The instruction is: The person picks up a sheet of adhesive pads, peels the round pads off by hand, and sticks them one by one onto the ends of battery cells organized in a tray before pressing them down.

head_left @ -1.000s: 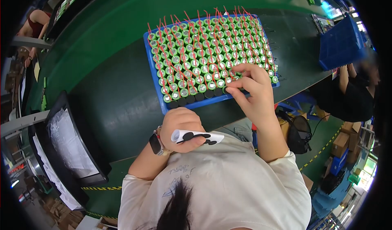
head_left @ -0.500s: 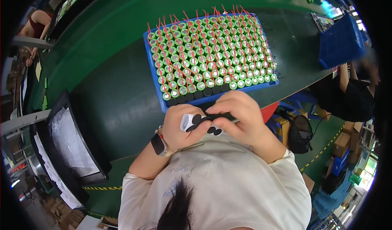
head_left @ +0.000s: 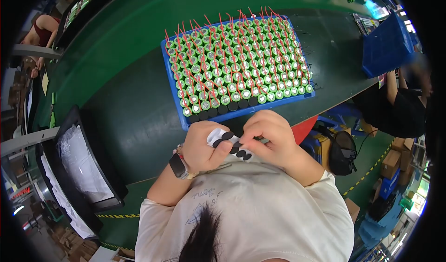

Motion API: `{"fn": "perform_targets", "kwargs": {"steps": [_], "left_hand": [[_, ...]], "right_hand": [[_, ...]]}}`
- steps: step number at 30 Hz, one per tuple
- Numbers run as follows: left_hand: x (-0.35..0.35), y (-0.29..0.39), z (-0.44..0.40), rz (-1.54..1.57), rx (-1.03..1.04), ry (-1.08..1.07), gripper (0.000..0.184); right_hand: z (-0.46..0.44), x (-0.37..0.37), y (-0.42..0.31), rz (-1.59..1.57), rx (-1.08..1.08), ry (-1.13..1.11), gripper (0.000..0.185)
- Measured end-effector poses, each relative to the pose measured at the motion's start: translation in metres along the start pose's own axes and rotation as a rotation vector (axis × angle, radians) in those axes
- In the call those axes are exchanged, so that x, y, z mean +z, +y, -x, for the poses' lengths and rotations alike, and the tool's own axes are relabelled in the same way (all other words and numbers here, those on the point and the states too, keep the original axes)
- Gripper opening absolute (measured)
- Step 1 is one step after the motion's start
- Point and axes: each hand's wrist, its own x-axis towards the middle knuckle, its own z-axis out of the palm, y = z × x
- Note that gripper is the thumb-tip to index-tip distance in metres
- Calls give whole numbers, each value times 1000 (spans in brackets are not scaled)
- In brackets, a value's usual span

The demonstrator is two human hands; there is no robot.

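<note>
My left hand (head_left: pixel 200 145), with a watch on its wrist, is closed around a white backing strip (head_left: pixel 215 135) that carries black round stickers (head_left: pixel 240 153). The fingers of my right hand (head_left: pixel 270 134) are pinched at the strip's edge, on one of the black stickers; their tips partly cover it. Just beyond both hands lies a blue tray (head_left: pixel 274 105) packed with upright green battery cells (head_left: pixel 223 62). Red wires (head_left: pixel 231 48) run over the cells. Several cells in the near row have black tops (head_left: pixel 232 106).
A dark green workbench (head_left: pixel 134 104) carries the tray. To the left stands a black bin (head_left: pixel 88 164) with clear plastic in it. At the right, a co-worker (head_left: pixel 395 104) in black sits near a tilted blue crate (head_left: pixel 385 46). Another person (head_left: pixel 44 32) is at far left.
My right fingertips have shifted slightly and now sit closer against the strip. The strip has turned a little in my left hand. The tray appears slightly lower and further left.
</note>
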Motion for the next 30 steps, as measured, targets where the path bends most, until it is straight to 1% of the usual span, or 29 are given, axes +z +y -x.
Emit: {"fn": "perform_targets", "kwargs": {"steps": [1,2,4,5,6,7,8,9,11,15,17,19,21,24,26,27,29,30], "left_hand": [[-1,0,1,-1,-1,0,27],[-1,-1,3,10,-33,-3,26],[0,-1,3,21,-67,-6,26],[2,-1,1,-2,-3,29,31],[4,-1,0,-23,60,63,37],[4,-3,1,-20,61,60,37],[2,-7,3,-59,71,35,29],[1,-9,4,-98,80,10,26],[1,-11,4,-114,91,10,27],[-1,-10,4,-105,76,-8,27],[-1,-8,3,-106,75,-7,27],[1,-6,2,-107,72,-7,27],[6,-4,-1,-83,122,67,37],[2,-5,-1,-107,97,11,39],[4,-4,-1,-91,97,34,41],[5,-3,-1,-76,96,57,43],[5,-3,-1,-81,89,52,44],[5,-3,-1,-88,82,47,45]], "right_hand": [[2,-2,1,-87,7,-17,16],[4,-6,2,-88,7,-17,16],[10,-18,5,-188,47,73,13],[13,-21,12,-261,97,170,16],[15,-30,14,-228,271,191,29],[4,-34,13,-199,336,232,35],[-7,-37,12,-168,397,275,40],[-9,-41,14,-164,397,279,40],[-11,-47,18,35,453,104,47],[-18,-48,11,57,488,60,49],[-21,-47,8,119,517,50,50],[-21,-44,9,146,506,65,49],[-21,-43,10,174,494,80,49],[-20,-42,12,221,463,85,49],[-17,-39,16,289,391,114,48],[-16,-38,16,290,391,113,48],[-14,-35,17,409,290,134,44],[-14,-34,18,409,290,133,44]]}}
